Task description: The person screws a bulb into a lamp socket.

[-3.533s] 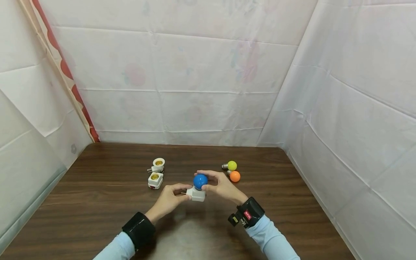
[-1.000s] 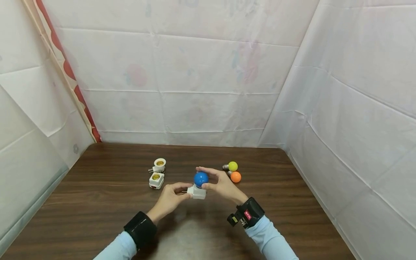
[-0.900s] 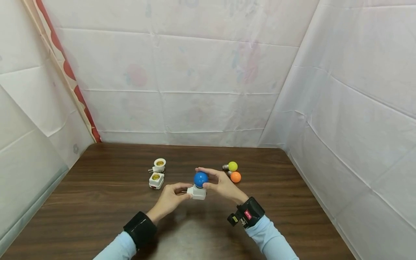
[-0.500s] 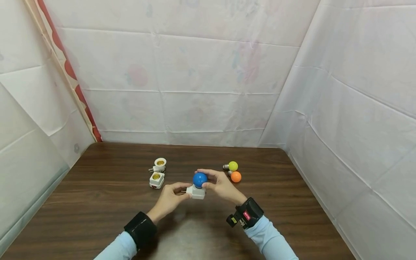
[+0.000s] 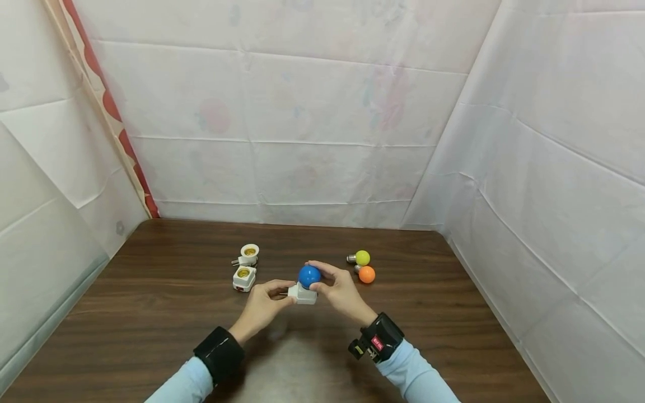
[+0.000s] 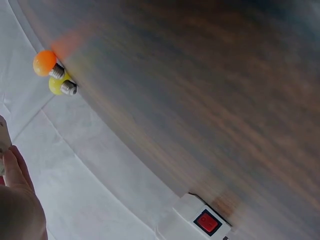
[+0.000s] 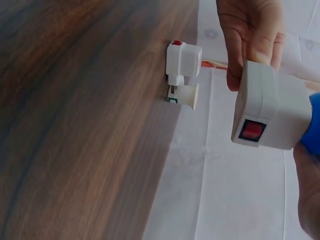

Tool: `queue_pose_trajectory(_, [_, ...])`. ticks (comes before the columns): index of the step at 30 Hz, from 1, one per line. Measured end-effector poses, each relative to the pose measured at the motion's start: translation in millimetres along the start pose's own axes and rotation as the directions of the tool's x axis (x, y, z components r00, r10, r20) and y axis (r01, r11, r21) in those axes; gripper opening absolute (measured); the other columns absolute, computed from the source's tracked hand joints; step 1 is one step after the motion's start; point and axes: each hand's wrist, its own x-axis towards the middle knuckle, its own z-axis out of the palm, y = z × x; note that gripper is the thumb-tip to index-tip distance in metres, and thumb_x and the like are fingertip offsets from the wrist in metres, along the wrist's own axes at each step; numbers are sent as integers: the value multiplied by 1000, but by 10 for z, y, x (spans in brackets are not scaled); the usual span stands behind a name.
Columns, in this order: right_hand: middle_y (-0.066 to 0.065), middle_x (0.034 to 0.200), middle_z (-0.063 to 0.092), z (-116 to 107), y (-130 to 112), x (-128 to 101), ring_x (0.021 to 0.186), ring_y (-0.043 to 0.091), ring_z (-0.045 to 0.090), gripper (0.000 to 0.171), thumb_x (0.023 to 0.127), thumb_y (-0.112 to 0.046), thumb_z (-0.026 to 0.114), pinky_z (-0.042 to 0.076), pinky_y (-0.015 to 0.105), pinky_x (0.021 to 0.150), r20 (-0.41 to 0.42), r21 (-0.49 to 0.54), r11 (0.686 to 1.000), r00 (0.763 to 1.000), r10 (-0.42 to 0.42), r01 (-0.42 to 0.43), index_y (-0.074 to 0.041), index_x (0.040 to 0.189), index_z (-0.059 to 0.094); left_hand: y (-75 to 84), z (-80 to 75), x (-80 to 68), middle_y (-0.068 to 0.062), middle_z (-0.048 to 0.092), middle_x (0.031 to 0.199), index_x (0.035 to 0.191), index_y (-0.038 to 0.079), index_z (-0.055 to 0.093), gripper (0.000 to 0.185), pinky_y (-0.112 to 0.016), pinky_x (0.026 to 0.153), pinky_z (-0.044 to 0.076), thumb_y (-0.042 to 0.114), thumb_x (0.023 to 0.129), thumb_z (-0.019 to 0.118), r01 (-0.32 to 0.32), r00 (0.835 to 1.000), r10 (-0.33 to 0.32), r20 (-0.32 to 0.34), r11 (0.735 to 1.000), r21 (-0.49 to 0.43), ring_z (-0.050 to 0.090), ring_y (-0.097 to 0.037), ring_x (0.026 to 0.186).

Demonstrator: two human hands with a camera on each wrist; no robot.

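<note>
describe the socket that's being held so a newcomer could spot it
On the brown table, look centre front where both hands meet. The white socket sits between the left hand and right hand; unlike the two empty sockets behind left, it carries a blue bulb.

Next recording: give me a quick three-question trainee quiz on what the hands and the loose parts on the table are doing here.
1. True or false: the right hand grips the blue bulb.
2. Which does the left hand hold? A) the orange bulb B) the white socket adapter under the blue bulb C) nothing
3. How many spare socket adapters lie on the table, away from both hands?

Key: 1 true. 2 B. 3 two, left of the hands; the yellow bulb and the orange one lie to the right.
</note>
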Motion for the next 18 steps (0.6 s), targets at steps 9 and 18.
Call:
queue_pose_trajectory(9, [16,132,51,7,50,-24,117,28,53,48,84,-6,62,45,41,96,-13,18,1000,1000,11,-11,1,130,48,-112,5,16,-18,66,103,104,0,67,30,-22,76,54,-1,74,73,-41,999,41,8,999,-9,65,-22,92])
queue_pose_trajectory(18, [19,138,43,-143,182,24,124,31,45,55,88,-3,58,41,41,101,146,83,994,986,-81,69,0,138,36,-114,-11,17,-20,65,105,107,-1,65,31,-23,76,54,3,76,72,-61,993,61,99,998,-6,65,-21,92])
